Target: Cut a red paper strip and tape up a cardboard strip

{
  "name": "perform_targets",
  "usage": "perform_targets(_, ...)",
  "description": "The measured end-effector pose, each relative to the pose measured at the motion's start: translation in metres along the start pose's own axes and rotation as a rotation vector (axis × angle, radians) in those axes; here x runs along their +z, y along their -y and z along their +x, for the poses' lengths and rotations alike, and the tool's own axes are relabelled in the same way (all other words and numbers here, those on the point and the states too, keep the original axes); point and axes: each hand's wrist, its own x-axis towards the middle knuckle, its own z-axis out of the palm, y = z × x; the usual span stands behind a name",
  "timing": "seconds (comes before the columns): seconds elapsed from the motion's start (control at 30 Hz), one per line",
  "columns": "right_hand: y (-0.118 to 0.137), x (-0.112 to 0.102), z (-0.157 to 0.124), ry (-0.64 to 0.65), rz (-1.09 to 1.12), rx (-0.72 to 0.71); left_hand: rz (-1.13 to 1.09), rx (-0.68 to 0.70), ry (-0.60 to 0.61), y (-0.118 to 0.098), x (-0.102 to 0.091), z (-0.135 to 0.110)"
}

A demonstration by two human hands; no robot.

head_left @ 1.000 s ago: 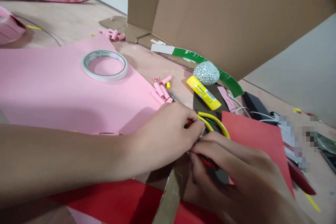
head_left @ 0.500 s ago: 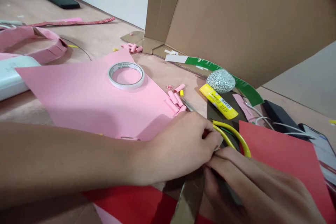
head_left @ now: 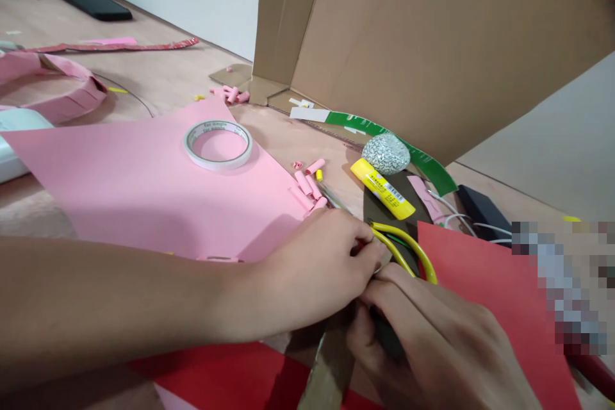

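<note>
I read the left hand (head_left: 314, 269) as pinching one end of the yellow insulated wire (head_left: 408, 245) between its fingertips. The right hand (head_left: 432, 349) curls against that pinch from the near side; its grip is partly hidden, so I cannot tell what it holds. The pinch appears to gather the wire's loops, which lie just far-right of the hands, over a dark card (head_left: 384, 205) beside red paper (head_left: 485, 314).
</note>
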Motion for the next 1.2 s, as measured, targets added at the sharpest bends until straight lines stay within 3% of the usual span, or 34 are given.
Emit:
perform_targets(0.4, -0.012, -0.019, 0.006, 0.124, 0.091, -0.047, -0.010, 0.011, -0.007, 0.002, 0.000, 0.000)
perform_targets(0.57, -0.009, -0.018, 0.007, 0.103, 0.098, -0.042, -0.023, 0.019, 0.001, 0.001, 0.000, -0.001)
perform_targets(0.73, -0.008, -0.019, 0.007, 0.163, 0.116, -0.035, 0.009, 0.028, -0.005, 0.000, 0.000, 0.000)
perform_targets(1.2, -0.009, -0.019, 0.006, 0.101, 0.068, -0.041, 0.004, 0.024, -0.009, 0.002, 0.001, -0.001)
